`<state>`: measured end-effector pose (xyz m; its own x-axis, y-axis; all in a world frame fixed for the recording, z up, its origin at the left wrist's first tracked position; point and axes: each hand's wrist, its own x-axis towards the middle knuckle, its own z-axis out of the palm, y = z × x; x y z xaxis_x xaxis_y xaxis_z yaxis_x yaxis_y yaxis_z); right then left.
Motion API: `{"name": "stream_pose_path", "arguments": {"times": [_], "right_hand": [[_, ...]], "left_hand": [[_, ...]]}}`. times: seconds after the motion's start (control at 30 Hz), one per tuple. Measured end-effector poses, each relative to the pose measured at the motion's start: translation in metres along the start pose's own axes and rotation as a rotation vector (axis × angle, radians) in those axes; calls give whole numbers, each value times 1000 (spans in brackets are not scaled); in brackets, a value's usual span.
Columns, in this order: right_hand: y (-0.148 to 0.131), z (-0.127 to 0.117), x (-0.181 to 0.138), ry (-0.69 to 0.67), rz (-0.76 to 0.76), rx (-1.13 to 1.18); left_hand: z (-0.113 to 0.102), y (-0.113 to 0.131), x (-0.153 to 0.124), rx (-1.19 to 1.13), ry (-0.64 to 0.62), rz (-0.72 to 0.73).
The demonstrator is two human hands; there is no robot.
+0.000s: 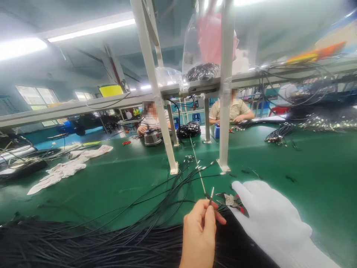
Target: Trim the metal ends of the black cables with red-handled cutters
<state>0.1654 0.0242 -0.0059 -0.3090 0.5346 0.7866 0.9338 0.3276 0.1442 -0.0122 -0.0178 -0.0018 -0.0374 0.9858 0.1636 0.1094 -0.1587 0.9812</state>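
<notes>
Left hand [199,230]: bare, low in the middle of the view; its grip is narrow, thumb and forefinger pinched on one thin cable [211,193] just below its pale tip, which stands upright above the fingers.
Right hand [267,219]: in a white glove, just right of the left hand; its grip appears closed on the red handles of small cutters [232,203], though the glove hides most of the hold.
Cutters: nose pointing left toward the held cable tip, near it but not touching.
Cable heap [97,242]: a thick mass of black cables across the near edge of the green tabletop [306,167], running under both hands.
Loose ends [199,167]: a few strands fan out toward the white frame post [224,111], with bright metal tips showing.
Progress, as a judgement: only one cable is in hand and a handful lie spread with bright tips — the heap looks far larger, so most appears still unhandled; which strands are finished cannot be told.
Further off: white cloths [69,167] to the left, a black coil [189,129] by the post, and two seated people [232,109] at the far side — their hands are on their own work.
</notes>
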Motion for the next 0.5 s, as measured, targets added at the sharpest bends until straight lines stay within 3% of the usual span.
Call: {"name": "stream_pose_path", "arguments": {"times": [0.17, 0.33, 0.5], "right_hand": [[-10, -11, 4, -33, -30, -65], [-21, -19, 4, -179, -7, -136], [-27, -17, 0, -236, 19, -160]], "left_hand": [[3, -1, -2, 130, 28, 2], [7, -7, -5, 272, 101, 95], [9, -20, -6, 520, 208, 252]]}}
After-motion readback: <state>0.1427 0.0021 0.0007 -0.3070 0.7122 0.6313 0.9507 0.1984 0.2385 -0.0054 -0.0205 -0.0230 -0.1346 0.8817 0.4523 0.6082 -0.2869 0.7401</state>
